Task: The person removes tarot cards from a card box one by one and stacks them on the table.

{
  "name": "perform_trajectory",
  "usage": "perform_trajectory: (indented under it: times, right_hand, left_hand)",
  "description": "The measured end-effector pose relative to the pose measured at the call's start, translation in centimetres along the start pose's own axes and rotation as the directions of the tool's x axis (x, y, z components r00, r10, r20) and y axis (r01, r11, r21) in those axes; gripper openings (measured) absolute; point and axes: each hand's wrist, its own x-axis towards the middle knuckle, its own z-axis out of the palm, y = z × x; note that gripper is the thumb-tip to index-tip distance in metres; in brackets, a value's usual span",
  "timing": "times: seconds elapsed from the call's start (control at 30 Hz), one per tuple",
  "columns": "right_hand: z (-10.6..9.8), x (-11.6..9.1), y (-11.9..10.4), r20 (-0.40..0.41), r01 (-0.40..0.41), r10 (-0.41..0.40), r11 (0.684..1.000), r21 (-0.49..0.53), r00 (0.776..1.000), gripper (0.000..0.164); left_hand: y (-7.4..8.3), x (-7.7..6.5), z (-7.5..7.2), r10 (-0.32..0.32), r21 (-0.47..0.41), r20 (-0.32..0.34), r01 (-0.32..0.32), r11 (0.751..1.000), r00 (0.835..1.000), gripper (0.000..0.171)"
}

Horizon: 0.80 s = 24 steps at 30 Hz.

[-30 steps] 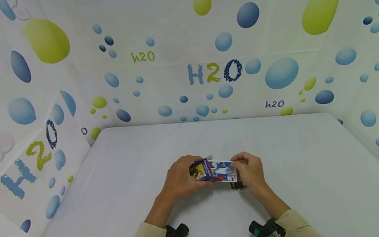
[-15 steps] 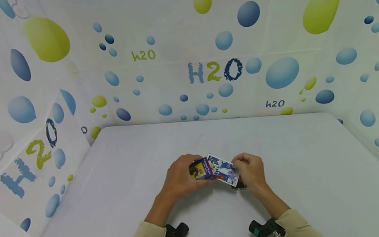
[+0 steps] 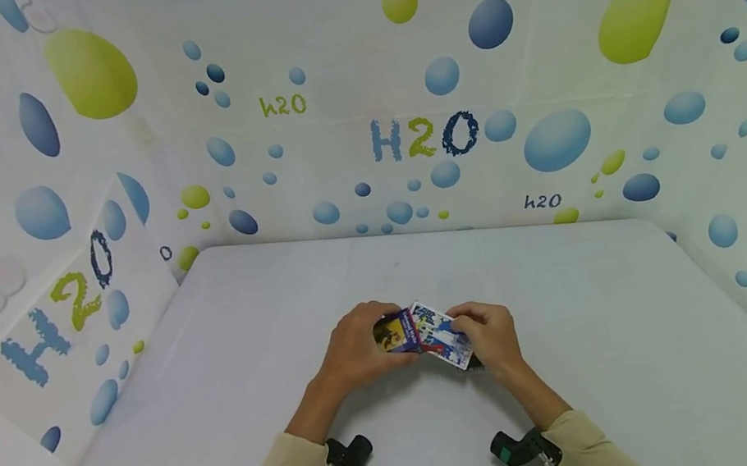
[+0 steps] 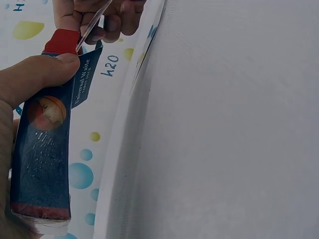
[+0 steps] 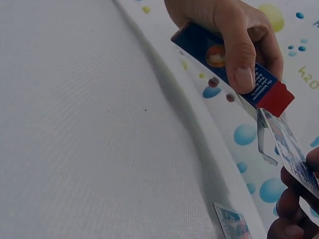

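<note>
Head view shows the left hand [image 3: 361, 349] with its grip curled round a blue card box [image 3: 395, 333], thumb along one edge, above the white bench [image 3: 245, 314]. The right hand [image 3: 495, 336] has its grip pinching a colourful picture card [image 3: 441, 338], which slants down from the box's mouth; whether its end sits inside, I cannot tell. Right wrist view shows the box's red flap [image 5: 277, 101] beside that card and another card [image 5: 233, 223] lying on the bench.
</note>
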Motion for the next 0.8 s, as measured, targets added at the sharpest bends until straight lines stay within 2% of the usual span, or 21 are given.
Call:
perform_trajectory:
  times: [0.43,0.6,0.8]
  right_hand:
    - [0.07,0.06,0.05,0.062,-0.006,0.007,1.000,-0.015,0.998,0.018]
    - [0.17,0.08,0.02,0.058,-0.017,0.018,1.000,-0.007,0.998,0.014]
    - [0.18,0.07,0.04,0.046,0.012,-0.011,1.000,-0.024,0.999,0.009]
  left_hand:
    - [-0.14,0.21,0.14,0.006,0.006,-0.009,-0.006,1.000,1.000,0.069]
    - [-0.18,0.25,0.14,0.004,0.011,-0.005,-0.004,1.000,1.000,0.070]
    - [-0.16,0.25,0.05,0.000,0.022,-0.004,0.000,1.000,1.000,0.071]
